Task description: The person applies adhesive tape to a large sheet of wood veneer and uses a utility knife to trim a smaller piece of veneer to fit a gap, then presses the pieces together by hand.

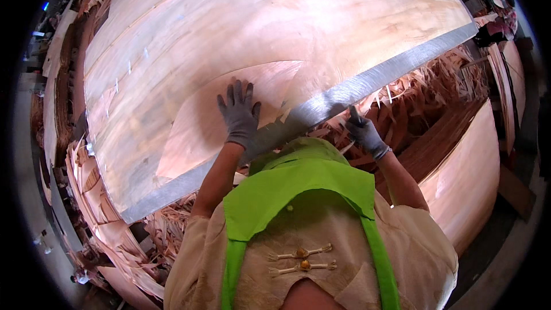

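Observation:
My left hand, in a grey glove, lies flat with spread fingers on a pinkish piece of wood veneer with a curved far edge. That piece rests on a large pale veneer sheet. A bare metal strip runs along the sheet's near edge. My right hand, also gloved in grey, is just off the near side of the strip, above veneer scraps. Its fingers are curled, with a dark tip pointing up toward the strip; what it holds is too small to make out.
Shredded veneer scraps heap below the strip. A stack of curved veneer sheets stands at the right, and torn veneer piles up at the left. More stacked sheets line the far left. My green apron hangs close to the strip.

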`<state>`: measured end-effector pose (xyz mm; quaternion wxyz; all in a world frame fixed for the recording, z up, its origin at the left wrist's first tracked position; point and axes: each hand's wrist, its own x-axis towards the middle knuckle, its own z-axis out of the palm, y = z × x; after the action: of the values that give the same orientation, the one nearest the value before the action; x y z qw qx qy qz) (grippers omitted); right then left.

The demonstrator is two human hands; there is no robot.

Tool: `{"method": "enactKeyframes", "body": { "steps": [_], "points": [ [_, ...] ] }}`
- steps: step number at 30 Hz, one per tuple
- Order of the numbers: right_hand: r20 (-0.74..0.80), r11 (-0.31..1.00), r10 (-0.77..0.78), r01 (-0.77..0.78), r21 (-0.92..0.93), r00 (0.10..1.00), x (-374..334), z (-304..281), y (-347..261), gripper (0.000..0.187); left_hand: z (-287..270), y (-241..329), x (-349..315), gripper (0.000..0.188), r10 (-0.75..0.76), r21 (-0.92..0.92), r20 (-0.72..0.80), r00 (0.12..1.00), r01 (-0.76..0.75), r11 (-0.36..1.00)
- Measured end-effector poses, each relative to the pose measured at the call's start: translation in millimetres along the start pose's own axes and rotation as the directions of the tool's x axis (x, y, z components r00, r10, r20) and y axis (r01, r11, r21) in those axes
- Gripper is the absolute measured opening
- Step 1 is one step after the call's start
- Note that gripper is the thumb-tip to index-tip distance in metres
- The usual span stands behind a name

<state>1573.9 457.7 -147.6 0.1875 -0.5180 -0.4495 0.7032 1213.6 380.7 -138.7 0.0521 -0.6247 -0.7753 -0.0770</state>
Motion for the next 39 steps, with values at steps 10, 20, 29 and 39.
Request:
{"method": "enactKeyframes", "body": {
  "steps": [10, 20, 29, 39],
  "points": [
    [0.028, 0.992, -0.126, 0.125, 0.032, 0.992, 145, 91, -103, 0.011, 54, 34, 80, 0.040, 0.339, -0.208, -0.097, 0.936, -0.352, 0.912],
    [0.079, 0.997, -0.064, 0.060, 0.049, 0.995, 141, 88, -99, 0.014, 21, 56, 95, 0.057, 0.409, -0.008, 0.138, 0.902, -0.412, 0.911],
    [-0.039, 0.992, 0.093, -0.089, 0.090, 0.995, 97, 113, -22, 0.020, 26, 59, 100, 0.060, 0.339, -0.175, 0.156, 0.928, -0.311, 0.934],
    [0.115, 0.992, 0.041, -0.027, -0.123, 0.993, 101, 123, -68, 0.045, 28, 44, 13, 0.045, 0.377, -0.275, -0.180, 0.909, -0.414, 0.867]
  ]
}}
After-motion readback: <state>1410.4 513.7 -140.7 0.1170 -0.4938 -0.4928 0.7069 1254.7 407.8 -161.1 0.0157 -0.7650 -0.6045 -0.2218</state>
